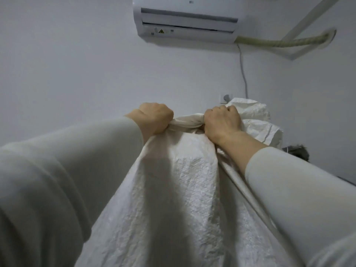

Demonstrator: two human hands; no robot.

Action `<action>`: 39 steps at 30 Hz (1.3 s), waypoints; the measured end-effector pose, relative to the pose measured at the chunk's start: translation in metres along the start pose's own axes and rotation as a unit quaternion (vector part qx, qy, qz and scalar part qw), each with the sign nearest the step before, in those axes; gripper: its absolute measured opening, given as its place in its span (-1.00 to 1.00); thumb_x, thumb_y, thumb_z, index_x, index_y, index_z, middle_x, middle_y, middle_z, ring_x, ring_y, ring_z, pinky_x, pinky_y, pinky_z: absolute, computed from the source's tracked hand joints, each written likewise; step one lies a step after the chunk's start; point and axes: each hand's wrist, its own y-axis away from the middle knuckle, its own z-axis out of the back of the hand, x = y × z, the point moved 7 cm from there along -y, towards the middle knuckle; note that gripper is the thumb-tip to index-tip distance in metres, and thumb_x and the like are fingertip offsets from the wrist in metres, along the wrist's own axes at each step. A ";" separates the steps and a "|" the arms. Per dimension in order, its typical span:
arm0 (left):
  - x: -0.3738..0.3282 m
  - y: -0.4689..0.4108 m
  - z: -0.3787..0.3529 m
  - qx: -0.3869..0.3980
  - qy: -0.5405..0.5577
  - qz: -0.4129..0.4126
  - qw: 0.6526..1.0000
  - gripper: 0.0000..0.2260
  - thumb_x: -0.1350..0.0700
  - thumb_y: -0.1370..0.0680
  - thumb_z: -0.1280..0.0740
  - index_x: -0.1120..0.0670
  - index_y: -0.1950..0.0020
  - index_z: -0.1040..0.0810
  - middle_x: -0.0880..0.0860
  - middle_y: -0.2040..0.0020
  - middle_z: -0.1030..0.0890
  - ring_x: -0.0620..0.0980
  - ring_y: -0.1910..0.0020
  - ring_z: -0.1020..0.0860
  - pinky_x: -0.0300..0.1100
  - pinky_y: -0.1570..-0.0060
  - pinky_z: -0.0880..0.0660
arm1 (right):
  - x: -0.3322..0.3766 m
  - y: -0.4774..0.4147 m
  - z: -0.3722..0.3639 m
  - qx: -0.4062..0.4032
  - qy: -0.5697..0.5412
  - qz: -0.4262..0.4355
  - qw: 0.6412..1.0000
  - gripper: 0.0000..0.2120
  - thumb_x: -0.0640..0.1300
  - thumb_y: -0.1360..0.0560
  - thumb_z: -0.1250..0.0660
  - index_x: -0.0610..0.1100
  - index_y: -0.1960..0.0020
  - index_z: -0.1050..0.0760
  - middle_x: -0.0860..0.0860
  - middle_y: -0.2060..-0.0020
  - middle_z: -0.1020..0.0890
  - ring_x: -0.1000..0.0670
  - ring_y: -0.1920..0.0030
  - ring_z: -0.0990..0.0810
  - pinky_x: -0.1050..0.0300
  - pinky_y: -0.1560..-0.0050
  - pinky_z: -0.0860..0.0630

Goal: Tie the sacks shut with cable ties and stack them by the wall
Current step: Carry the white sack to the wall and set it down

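White woven plastic fills my view: the sack point(183, 189) stands right in front of me, upright, its neck point(186, 122) wrung into a tight twist. My left hand point(154, 120) is clenched round one end of that twist and my right hand point(221, 122) round the other, knuckles up. No cable tie shows anywhere, so I read this as the gathering step, mouth closed by grip alone and not yet tied. Next, I reckon one fist has to hold the twist by itself while the other fetches a tie and loops it under the bunch, or the twist springs open. Just behind my right hand sits a second sack point(256, 120) against the wall point(67, 64), beneath a socket point(90, 98) and an air conditioner point(188, 18).
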 end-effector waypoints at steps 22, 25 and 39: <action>-0.017 -0.031 -0.312 0.423 0.504 0.071 0.750 0.14 -0.25 -0.13 -0.53 -0.02 -0.54 0.02 -0.02 -0.50 -0.21 -0.04 -0.42 -0.26 -0.13 -0.42 -0.18 | 0.082 -0.020 -0.305 0.267 -0.055 -0.020 0.962 -0.66 -0.11 -0.55 -0.12 -0.12 -0.31 -0.35 -0.12 -0.28 -0.44 -0.13 -0.31 -0.37 -0.03 -0.24 -0.29; -0.013 -0.024 -0.318 0.425 0.324 -0.014 0.845 0.16 -0.25 -0.15 -0.54 -0.22 -0.50 0.19 -0.05 -0.54 0.01 0.04 -0.51 -0.07 0.00 -0.48 -0.10 | 0.095 -0.008 -0.321 0.343 -0.058 -0.017 0.937 -0.65 -0.06 -0.54 -0.16 -0.11 -0.30 -0.36 -0.12 -0.28 -0.42 -0.14 -0.30 -0.36 -0.05 -0.25 -0.30; -0.005 -0.001 -0.392 0.206 0.318 0.135 0.916 -0.30 -0.26 -0.52 -0.19 -0.30 -0.47 0.23 0.20 -0.53 0.20 0.24 -0.52 0.12 0.34 -0.38 -0.05 | 0.091 -0.002 -0.305 0.191 -0.333 -0.119 0.916 -0.65 -0.11 -0.57 -0.05 -0.20 -0.13 -0.56 -0.15 -0.22 -0.55 -0.19 -0.21 -0.47 0.00 -0.27 -0.37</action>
